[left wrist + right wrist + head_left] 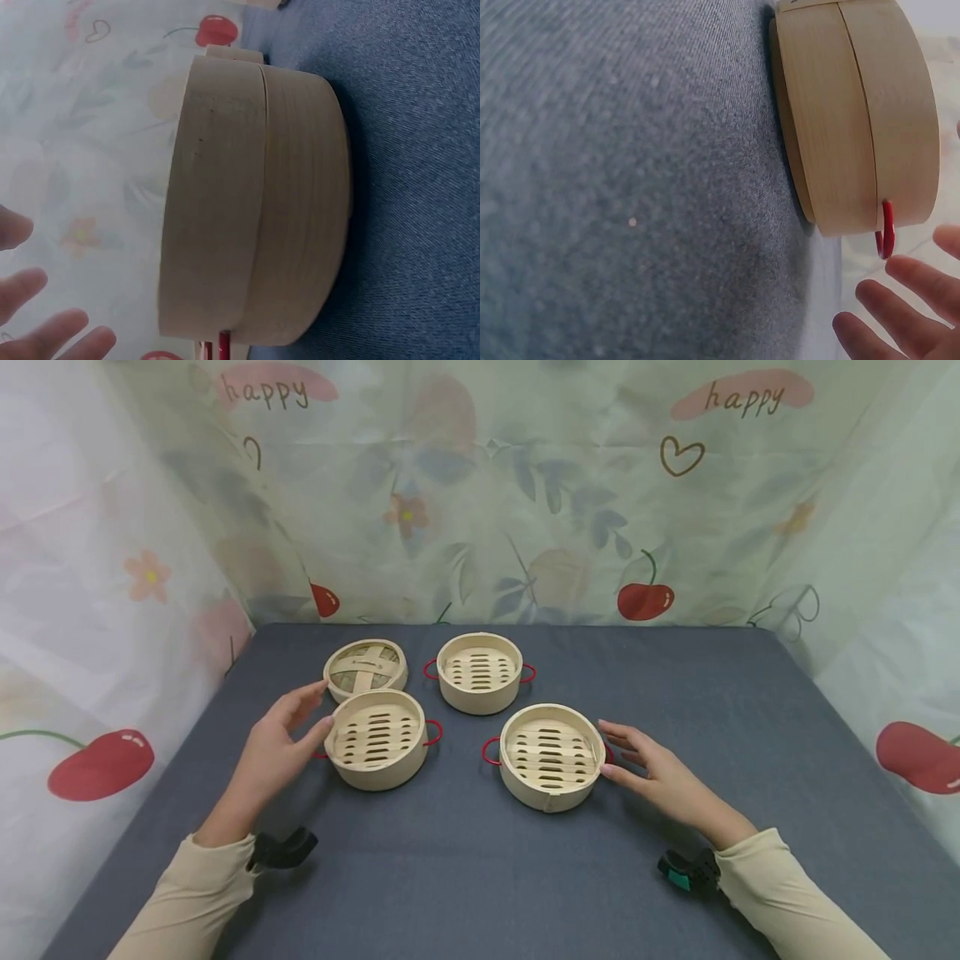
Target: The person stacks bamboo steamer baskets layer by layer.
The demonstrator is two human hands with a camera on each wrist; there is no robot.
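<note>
**Technician A:** State the condition of the left hand.

**Technician B:** The fingers are spread, with the thumb set apart from them. The hand is located at the outer side of the front left steamer basket, thumb tip next to its rim. In the left wrist view, the fingertips stand apart from the basket wall.

**Technician A:** And the right hand?

**Technician B:** Also spread. Its thumb and fingers flank the outer handle of the front right steamer basket. In the right wrist view, a fingertip lies just beside the red handle; contact cannot be confirmed.

**Technician A:** Specify the basket locations.

**Technician B:** Both front baskets stand upright on the dark worktop, well apart from each other, slatted bases visible from above. A rear steamer basket stands behind and between them. Each of the three units is fitted with red side handles.

**Technician A:** Remaining component?

**Technician B:** One woven lid with crossed bands, directly behind the front left basket. The basket rim overlaps its near edge in the head view; whether they touch cannot be determined.
</note>
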